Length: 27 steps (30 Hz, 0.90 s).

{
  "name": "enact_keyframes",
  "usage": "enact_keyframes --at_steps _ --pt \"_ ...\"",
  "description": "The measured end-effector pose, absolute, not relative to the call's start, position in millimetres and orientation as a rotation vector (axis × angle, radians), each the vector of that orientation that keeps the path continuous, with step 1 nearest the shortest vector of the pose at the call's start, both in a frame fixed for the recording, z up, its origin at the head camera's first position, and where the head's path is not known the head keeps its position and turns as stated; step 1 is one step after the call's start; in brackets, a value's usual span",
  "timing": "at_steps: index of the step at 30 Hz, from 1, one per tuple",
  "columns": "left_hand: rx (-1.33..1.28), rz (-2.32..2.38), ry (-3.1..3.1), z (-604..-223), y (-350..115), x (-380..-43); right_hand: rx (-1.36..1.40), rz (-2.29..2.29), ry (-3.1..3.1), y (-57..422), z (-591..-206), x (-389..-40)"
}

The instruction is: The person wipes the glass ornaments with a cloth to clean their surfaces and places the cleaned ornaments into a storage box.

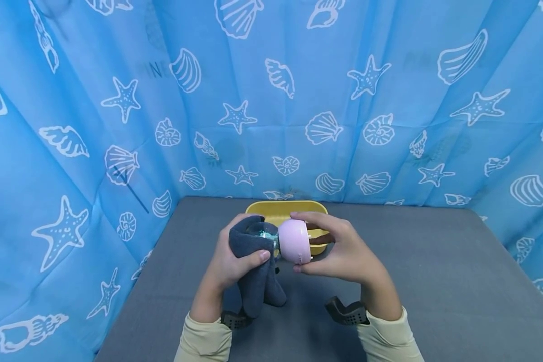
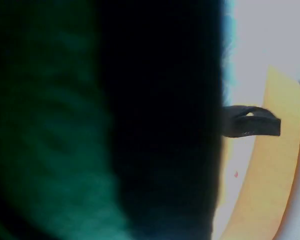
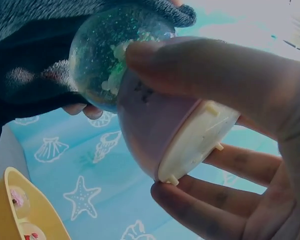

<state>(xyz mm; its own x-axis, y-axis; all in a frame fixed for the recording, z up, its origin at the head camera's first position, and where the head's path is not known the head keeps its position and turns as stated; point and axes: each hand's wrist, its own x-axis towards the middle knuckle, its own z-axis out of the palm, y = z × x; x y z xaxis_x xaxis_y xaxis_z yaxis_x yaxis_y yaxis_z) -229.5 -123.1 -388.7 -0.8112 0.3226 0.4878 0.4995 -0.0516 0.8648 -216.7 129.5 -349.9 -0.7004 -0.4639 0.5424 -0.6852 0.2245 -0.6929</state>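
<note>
A snow globe with a pale pink base lies on its side in the air between both hands. Around the base, the right hand curls its thumb and fingers; the white underside with small feet faces that palm. With the left hand the person grips a dark grey-blue cloth against the clear ball. Green and white glitter shows inside the ball in the right wrist view. The cloth's loose end hangs below the left hand. Dark cloth blocks most of the left wrist view.
Behind the hands, a yellow tub stands on the grey table. Small round things with pink and red show inside it in the right wrist view. A blue shell-patterned curtain hangs behind the table.
</note>
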Motion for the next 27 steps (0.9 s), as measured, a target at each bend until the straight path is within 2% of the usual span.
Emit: enact_keyframes --at_steps 6,27 --pt "-0.932 -2.02 -2.043 -386.8 -122.3 -228.4 1.109 1.453 -2.227 132.5 -364.0 -225.0" --pt "-0.943 -2.036 -1.999 -385.9 -126.4 -226.5 0.929 1.621 -2.433 124.6 -364.5 -223.6"
